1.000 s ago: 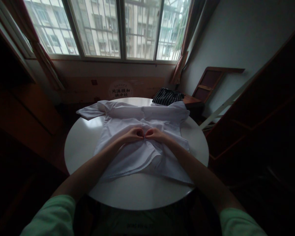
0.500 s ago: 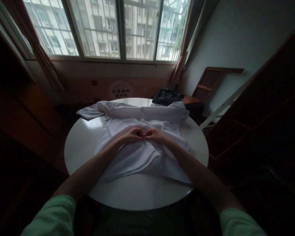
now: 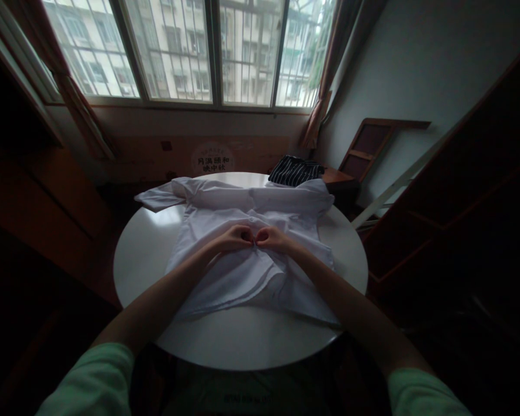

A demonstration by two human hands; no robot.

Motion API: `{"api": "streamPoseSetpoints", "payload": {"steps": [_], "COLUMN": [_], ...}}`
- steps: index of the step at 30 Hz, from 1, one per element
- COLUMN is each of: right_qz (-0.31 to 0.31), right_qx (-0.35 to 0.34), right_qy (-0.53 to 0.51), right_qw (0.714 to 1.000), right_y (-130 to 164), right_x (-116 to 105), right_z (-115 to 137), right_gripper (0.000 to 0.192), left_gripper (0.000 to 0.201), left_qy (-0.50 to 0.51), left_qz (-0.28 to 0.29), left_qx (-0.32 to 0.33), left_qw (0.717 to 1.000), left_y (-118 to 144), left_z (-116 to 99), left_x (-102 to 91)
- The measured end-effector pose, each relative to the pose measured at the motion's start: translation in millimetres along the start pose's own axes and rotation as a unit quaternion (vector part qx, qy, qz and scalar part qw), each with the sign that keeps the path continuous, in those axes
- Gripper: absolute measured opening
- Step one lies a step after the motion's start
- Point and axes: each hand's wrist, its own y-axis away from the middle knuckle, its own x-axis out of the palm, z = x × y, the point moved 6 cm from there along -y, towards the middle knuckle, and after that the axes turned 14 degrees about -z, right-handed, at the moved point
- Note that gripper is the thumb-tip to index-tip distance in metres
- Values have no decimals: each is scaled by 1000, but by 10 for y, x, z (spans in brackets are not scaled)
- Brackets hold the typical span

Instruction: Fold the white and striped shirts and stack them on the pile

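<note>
A white short-sleeved shirt lies spread on the round white table, its collar end toward the window and its hem toward me. My left hand pinches the shirt's front along its middle line. Fingertips nearly touching it, my right hand pinches the same spot from the other side. Whether a button sits between the fingers is too small to tell. Below the hands the two front edges hang apart in loose folds.
Folded dark striped cloth lies at the table's far right edge. Behind the table, a long cardboard box with printed writing leans under the window. A wooden chair stands at the right, near a pale slanted frame.
Almost nothing differs. Both hands stay at the same place on the shirt, with only a slight shift of the fingers.
</note>
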Motion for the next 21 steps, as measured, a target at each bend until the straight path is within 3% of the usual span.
{"api": "streamPoseSetpoints", "payload": {"steps": [8,12,21], "right_qz": [-7,-6,3], "right_qx": [-28,-34,-12], "right_qy": [26,20,2], "right_qw": [999,999,1000], "right_y": [-5,-10,-15], "right_x": [3,6,15], "right_z": [3,4,-12], "right_gripper": [19,20,18], "left_gripper": [22,24,20], "left_qy": [28,52,-98], "left_qz": [22,4,-19], "left_qx": [10,45,132], "left_qw": [999,998,986], "left_y": [-29,-49,-35], "left_z": [44,51,-15], "left_x": [-29,-12,-20]}}
